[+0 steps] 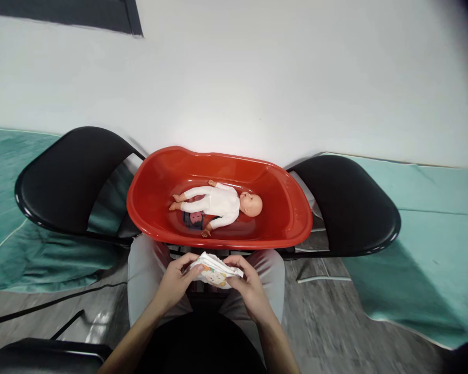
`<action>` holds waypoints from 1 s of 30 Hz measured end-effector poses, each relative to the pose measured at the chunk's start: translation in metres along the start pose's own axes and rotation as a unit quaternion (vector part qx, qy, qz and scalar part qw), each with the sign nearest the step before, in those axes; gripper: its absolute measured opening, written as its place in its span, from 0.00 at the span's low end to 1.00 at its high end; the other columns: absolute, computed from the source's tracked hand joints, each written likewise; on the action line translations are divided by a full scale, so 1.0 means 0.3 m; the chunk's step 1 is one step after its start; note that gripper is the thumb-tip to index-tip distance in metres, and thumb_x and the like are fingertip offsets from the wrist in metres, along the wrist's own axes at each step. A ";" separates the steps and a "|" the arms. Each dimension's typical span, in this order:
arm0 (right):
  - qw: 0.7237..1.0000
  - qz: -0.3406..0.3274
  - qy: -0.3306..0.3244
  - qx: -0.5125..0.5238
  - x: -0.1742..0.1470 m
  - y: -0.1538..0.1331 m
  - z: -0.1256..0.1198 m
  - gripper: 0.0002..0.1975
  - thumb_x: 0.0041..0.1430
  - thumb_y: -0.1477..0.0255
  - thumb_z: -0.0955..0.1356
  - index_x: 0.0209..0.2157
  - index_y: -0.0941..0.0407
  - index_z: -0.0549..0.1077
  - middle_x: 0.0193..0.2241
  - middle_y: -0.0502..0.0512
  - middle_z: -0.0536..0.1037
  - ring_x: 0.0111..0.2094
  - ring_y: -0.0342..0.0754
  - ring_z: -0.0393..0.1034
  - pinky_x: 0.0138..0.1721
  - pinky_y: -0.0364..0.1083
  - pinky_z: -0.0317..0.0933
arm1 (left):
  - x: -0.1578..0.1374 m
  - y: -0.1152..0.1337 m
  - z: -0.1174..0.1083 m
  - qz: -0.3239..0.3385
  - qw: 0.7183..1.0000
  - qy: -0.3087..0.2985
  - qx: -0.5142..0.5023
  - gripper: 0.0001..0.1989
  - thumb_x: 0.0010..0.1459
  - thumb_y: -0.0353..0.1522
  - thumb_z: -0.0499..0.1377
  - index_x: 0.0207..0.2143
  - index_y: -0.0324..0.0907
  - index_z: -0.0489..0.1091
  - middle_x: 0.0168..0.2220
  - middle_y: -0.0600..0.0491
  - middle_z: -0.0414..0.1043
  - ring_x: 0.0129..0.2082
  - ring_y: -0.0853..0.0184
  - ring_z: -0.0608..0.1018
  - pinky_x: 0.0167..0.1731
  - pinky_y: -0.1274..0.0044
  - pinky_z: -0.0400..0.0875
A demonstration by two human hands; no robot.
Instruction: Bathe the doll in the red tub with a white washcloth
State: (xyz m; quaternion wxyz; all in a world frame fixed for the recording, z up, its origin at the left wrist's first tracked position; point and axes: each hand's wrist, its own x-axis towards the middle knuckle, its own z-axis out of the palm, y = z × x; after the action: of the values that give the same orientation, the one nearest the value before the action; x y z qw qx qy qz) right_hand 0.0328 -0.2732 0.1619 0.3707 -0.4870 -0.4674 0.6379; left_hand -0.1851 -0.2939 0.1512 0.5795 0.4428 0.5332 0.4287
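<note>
A white diaper (214, 272) with a coloured cartoon print is held above my lap, in front of the tub. My left hand (178, 278) grips its left end between thumb and fingers. At the other end, my right hand (248, 284) pinches it the same way. Just beyond my hands is a red baby bathtub (284, 228). Inside it a baby doll (222, 202) in a white suit lies on its back, head to the right and feet to the left. A dark printed picture (193, 220) shows on the tub's bottom, partly hidden by the doll.
Black folding chairs flank the tub, one on the left (58, 182) and one on the right (354, 208). Green cloths (432, 249) hang on both sides. A white wall (257, 78) stands behind. Another black seat (47, 358) is at lower left.
</note>
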 end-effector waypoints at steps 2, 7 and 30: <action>0.997 -0.027 -0.032 -0.072 -0.013 -0.014 -0.007 0.15 0.53 0.72 0.70 0.44 0.53 0.77 0.41 0.53 0.77 0.43 0.51 0.71 0.46 0.47 0.64 | -0.005 0.007 -0.006 0.026 0.998 -0.017 0.047 0.14 0.61 0.42 0.62 0.41 0.41 0.77 0.40 0.49 0.80 0.40 0.63 0.79 0.42 0.76 0.70; 0.966 -0.113 -0.043 -0.230 -0.034 -0.032 0.003 0.31 0.53 0.69 0.75 0.59 0.47 0.71 0.59 0.57 0.69 0.60 0.56 0.63 0.62 0.55 0.57 | -0.015 0.014 0.000 0.111 0.986 -0.064 0.109 0.09 0.61 0.38 0.64 0.38 0.43 0.78 0.42 0.49 0.79 0.43 0.63 0.78 0.45 0.76 0.69; 0.967 -0.148 0.040 -0.206 -0.048 -0.081 0.014 0.05 0.56 0.67 0.73 0.36 0.52 0.80 0.33 0.53 0.81 0.35 0.51 0.74 0.38 0.46 0.65 | -0.011 -0.012 -0.038 0.013 0.995 0.011 -0.096 0.16 0.60 0.43 0.64 0.43 0.41 0.73 0.38 0.51 0.77 0.38 0.66 0.77 0.40 0.78 0.71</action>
State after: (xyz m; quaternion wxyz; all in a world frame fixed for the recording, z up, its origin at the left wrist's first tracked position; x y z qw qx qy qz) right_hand 0.0328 -0.2805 0.1894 0.3709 -0.5031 -0.6404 0.4463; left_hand -0.1965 -0.2974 0.1481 0.6077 0.3875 0.4902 0.4902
